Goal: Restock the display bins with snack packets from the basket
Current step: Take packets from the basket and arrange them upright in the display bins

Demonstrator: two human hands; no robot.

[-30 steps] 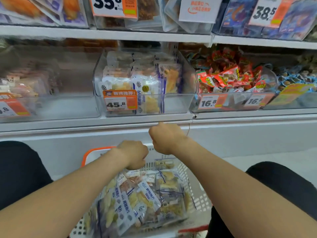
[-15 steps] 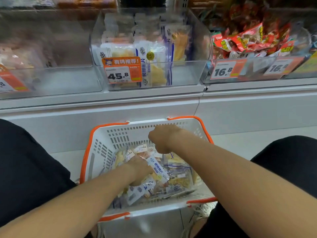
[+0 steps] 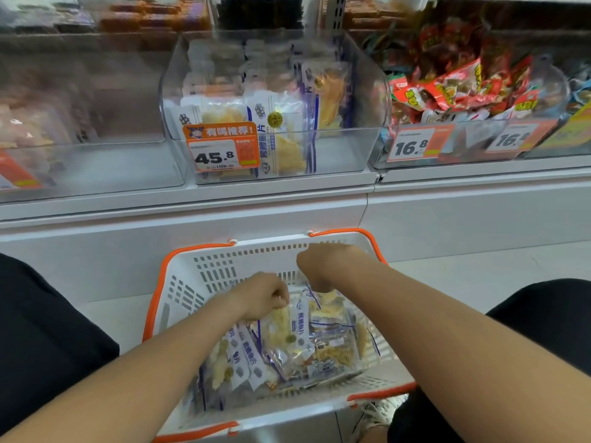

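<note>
A white basket with orange handles (image 3: 204,282) stands on the floor below the shelf, holding several clear snack packets (image 3: 319,340) with blue-and-white labels and yellow chips. My left hand (image 3: 262,295) reaches into the basket and pinches the top edge of one snack packet (image 3: 281,321). My right hand (image 3: 326,266) hovers over the far side of the basket with curled fingers pointing down at a packet's top; the fingertips are hidden. The clear display bin (image 3: 361,100) above carries a 45.8 price tag (image 3: 224,151) and holds the same packets, mostly on its left.
A nearly bare clear bin (image 3: 96,161) sits to the left. To the right, a bin of red snack packets (image 3: 454,87) has 16.8 tags. The white shelf ledge (image 3: 192,199) juts out above the basket. My black-clad knees (image 3: 41,330) flank the basket.
The view tilted down from the shelf to the basket. Both hands dropped from in front of the shelf edge into the basket, and the left hand took hold of a packet.
</note>
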